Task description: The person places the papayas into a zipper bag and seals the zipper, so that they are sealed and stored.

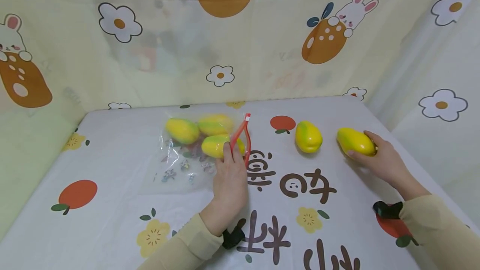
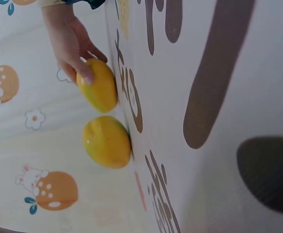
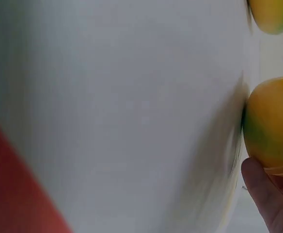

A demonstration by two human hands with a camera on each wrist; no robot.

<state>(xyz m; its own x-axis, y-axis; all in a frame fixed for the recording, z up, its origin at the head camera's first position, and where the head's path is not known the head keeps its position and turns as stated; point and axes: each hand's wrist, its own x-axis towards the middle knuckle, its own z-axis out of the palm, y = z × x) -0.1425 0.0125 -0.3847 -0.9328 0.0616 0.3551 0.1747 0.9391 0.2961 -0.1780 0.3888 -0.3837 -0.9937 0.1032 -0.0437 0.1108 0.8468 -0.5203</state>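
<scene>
A clear plastic zip bag [image 1: 176, 178] with a red zip strip [image 1: 247, 136] lies on the table, holding several yellow-green mangoes [image 1: 182, 131]. Its mouth faces right and the strip stands parted in a loop. My left hand [image 1: 230, 180] pinches the bag's edge at the red strip, beside the nearest mango inside. On the right, my right hand [image 1: 386, 159] grips another mango [image 1: 355, 141] between thumb and fingers; in the right wrist view the thumb presses that mango [image 3: 272, 126] from below. One loose mango [image 1: 308, 136] rests between the bag and the right hand.
A pale printed cloth covers the table [image 1: 116, 228], with fruit, flower and lettering patterns. Cloth walls [image 1: 161, 61] with rabbit and flower prints rise at the back and sides. A black strap [image 1: 234, 234] shows at each wrist.
</scene>
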